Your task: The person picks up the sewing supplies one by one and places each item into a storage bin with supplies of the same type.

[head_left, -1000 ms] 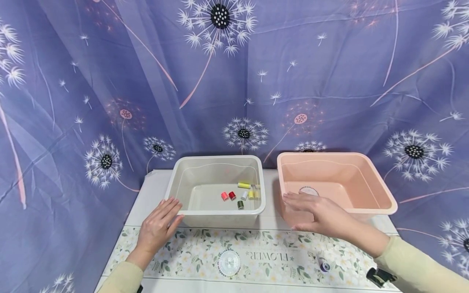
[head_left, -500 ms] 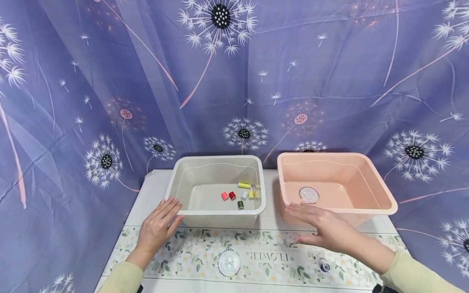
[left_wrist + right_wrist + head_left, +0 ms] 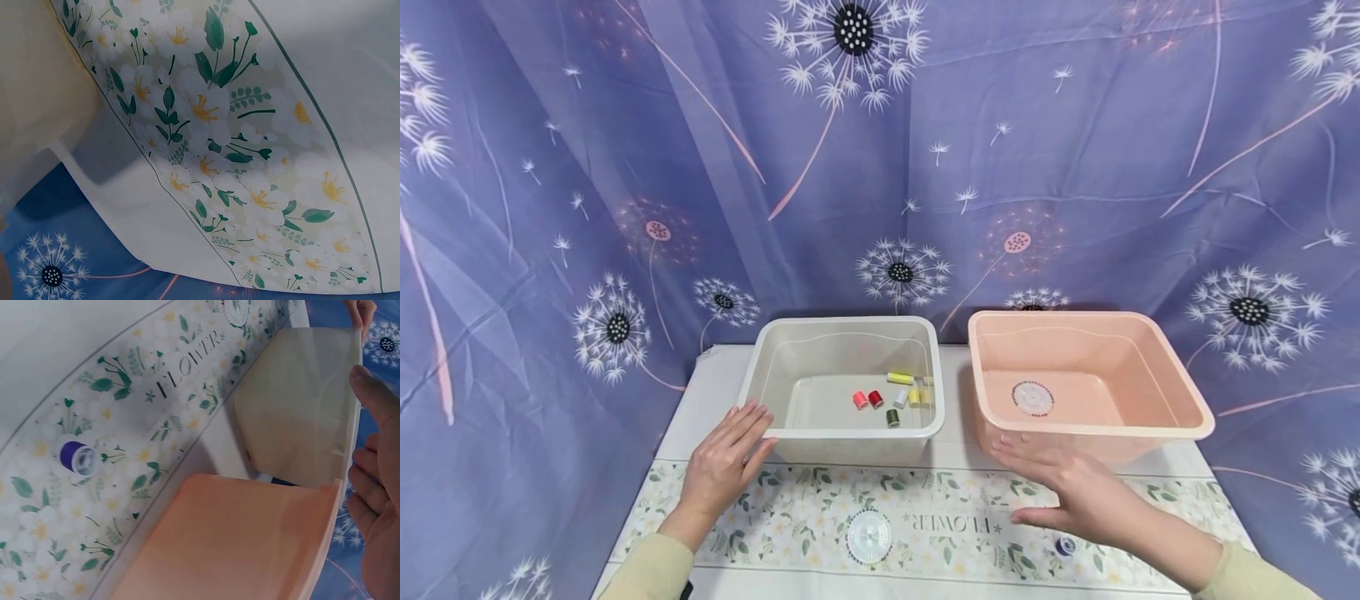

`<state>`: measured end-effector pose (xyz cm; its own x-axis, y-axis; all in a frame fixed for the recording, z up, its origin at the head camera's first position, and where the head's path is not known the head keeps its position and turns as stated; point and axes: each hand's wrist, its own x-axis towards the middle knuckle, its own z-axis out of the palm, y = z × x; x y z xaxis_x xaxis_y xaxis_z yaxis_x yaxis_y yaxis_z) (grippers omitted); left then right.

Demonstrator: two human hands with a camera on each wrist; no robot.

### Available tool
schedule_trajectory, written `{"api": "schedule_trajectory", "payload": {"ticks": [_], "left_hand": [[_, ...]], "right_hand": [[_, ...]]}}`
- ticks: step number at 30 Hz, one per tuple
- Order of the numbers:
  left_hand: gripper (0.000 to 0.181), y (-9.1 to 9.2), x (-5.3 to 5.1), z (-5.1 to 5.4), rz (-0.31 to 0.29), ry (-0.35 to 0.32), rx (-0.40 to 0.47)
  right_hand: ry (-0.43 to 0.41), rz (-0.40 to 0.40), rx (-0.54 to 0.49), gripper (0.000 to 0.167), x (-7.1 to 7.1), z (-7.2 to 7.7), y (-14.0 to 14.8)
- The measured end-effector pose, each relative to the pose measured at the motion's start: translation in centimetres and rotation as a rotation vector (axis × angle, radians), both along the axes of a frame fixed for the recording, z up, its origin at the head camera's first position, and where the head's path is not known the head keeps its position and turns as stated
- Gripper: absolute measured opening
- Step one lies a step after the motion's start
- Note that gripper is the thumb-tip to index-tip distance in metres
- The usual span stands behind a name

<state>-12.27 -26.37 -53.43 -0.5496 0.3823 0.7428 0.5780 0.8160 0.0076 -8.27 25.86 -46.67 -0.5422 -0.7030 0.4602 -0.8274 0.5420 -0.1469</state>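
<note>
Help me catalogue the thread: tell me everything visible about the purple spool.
The purple spool is a short reel: purple thread between pale, plastic-looking rims, a ring-shaped recess showing in one end. It rests on the floral tablecloth strip, in front of the pink basin and apart from it; whether upright or on its side is unclear. Nothing else visibly touches it.

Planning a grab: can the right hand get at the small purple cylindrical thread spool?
Probably yes: the right hand looks empty, and the spool sits nearby on the flowered white tablecloth, with nothing covering it.
</note>
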Motion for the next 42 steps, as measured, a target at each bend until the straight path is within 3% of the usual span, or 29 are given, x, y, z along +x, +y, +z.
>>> {"api": "schedule_trajectory", "payload": {"ticks": [13,24,32,42], "left_hand": [[0.061,0.1,0.1,0.1,-0.014,0.021,0.005],[0.062,0.0,0.0,0.0,-0.020,0.015,0.003],[0.060,0.1,-0.1,0.0,-0.029,0.037,0.016],[0.060,0.1,0.0,0.1,-0.031,0.030,0.014]], "right_hand": [[-0.037,-0.041,0.030,0.067,1.3,-1.3,1.1],[-0.024,-0.062,0.029,0.069,1.8,-2.2,2.1],[-0.060,-0.093,0.036,0.070,2.1,-3.2,3.3],[-0.090,-0.159,0.108,0.078,2.6,-4.0,5.1]]}}
